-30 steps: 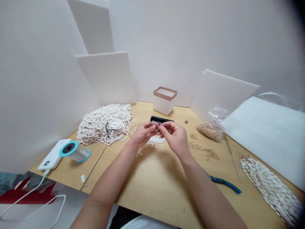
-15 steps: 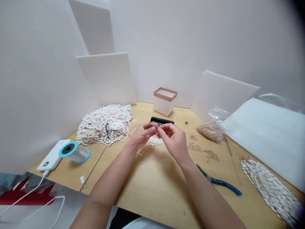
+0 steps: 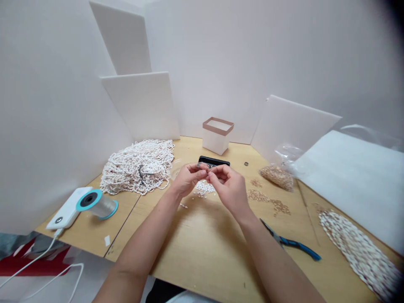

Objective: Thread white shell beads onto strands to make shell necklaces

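Your left hand [image 3: 189, 181] and right hand [image 3: 230, 189] up over the wooden counter [image 3: 202, 252], fingers [image 3: 198, 168] pinching a tiny piece [image 3: 206, 167], too small to make out, black case [image 3: 213, 160] right behind at 12 o'clock, loose white beads [image 3: 204, 188] just below, blue-handled pliers [image 3: 292, 242] at 4 o'clock

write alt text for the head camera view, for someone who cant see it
A left hand and right hand pinch a small item above loose white beads on a wooden table. A heap of white beaded strands lies to the left, blue-handled pliers to the right.
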`<state>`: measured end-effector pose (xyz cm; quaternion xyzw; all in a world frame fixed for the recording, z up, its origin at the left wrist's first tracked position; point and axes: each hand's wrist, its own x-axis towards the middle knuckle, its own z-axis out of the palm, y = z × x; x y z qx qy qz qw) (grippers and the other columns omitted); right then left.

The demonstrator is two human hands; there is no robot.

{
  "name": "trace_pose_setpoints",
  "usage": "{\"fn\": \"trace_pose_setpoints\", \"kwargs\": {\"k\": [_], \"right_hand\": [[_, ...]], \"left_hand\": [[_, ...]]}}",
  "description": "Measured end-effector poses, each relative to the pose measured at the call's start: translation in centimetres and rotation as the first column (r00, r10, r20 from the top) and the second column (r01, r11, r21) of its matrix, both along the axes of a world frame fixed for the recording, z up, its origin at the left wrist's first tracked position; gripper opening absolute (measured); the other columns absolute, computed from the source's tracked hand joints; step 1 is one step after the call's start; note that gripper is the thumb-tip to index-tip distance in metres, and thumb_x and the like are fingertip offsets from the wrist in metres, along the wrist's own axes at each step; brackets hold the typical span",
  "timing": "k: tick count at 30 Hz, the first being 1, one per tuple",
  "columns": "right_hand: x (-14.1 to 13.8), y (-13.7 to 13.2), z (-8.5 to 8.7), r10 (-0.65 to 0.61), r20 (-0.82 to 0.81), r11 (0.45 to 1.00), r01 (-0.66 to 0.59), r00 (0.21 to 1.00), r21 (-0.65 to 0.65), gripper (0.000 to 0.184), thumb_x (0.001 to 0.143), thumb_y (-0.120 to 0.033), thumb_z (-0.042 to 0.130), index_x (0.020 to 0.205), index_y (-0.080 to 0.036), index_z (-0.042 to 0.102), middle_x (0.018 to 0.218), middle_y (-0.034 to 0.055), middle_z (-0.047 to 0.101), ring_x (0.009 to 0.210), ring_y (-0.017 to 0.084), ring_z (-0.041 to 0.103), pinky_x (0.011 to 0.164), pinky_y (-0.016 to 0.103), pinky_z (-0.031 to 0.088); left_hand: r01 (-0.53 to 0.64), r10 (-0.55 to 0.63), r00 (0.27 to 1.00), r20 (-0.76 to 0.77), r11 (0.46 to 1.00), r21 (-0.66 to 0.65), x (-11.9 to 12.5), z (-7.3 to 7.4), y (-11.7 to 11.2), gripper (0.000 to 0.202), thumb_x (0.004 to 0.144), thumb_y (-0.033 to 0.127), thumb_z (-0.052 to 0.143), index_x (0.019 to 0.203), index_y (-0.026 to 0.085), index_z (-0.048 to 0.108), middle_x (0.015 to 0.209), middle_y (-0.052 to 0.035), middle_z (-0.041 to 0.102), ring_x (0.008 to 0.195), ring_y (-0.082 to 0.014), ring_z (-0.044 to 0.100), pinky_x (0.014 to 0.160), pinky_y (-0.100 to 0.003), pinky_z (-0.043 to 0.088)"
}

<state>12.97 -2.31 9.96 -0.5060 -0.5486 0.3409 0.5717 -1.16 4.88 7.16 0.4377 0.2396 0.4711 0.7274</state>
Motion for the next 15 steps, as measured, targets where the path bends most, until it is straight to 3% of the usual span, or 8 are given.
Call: {"fn": "trace_pose_setpoints", "kwargs": {"k": [15], "right_hand": [[-0.16, -0.01, -0.14, 0.011, -0.013, 1.000, -0.011, 1.000, -0.004, 0.019, 0.084, -0.038, 0.065, 0.085, -0.020, 0.063, 0.086, 0.0076, 0.071, 0.078, 0.021, 0.068, 0.071, 0.032, 0.057]], "left_hand": [[0.020, -0.019, 1.000, -0.025, 0.998, 0.055, -0.38, 0.19, 0.09, 0.019, 0.061, 0.020, 0.085, 0.075, 0.015, 0.074, 0.084, -0.0032, 0.065, 0.074, -0.0129, 0.061, 0.074, -0.028, 0.047]]}}
